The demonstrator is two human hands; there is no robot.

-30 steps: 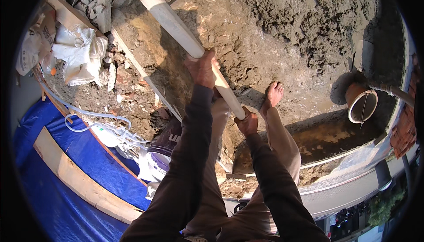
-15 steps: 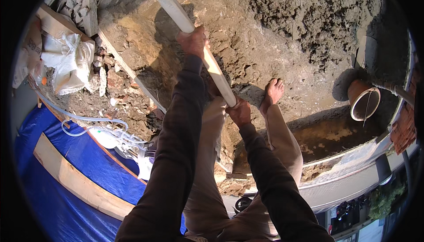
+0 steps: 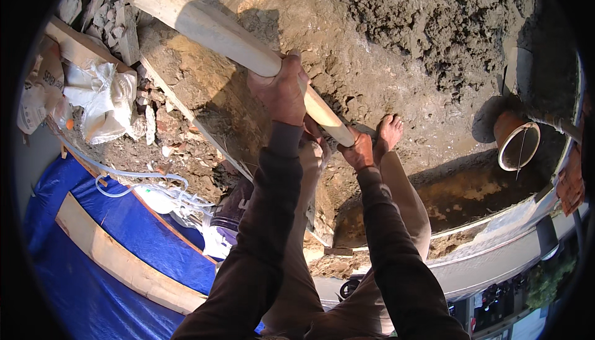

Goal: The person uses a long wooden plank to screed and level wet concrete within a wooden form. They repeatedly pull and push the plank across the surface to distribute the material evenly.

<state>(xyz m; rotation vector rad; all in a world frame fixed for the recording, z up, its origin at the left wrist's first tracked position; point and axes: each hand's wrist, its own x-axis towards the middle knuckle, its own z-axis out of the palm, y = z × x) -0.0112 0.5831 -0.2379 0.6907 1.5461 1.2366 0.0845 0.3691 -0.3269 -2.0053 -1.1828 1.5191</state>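
Note:
A thick, pale wooden pole (image 3: 204,27) slants across the view from the upper left down to the middle. My left hand (image 3: 282,92) is wrapped round it partway along. Nearer to me, my right hand (image 3: 359,152) grips its lower end. Whatever the far end of the pole may carry is out of the picture. Beneath the pole lies wet, trodden mud or mortar (image 3: 384,73), heaped rough and dark at the upper right. My bare foot (image 3: 390,132) stands on it, just beyond my right hand.
An orange-brown bucket (image 3: 509,130) with a string or wire stands at the right. To the left are a wooden edge board (image 3: 180,107), brick rubble (image 3: 170,126), a white sack (image 3: 102,101) and a clear hose (image 3: 142,172). Lower left, a plank (image 3: 118,259) lies on blue tarpaulin (image 3: 68,278).
The pole has swung up closer to me, its far part moving left and looking larger. My left hand has risen with it; my right hand has shifted slightly right. Both hands keep their hold.

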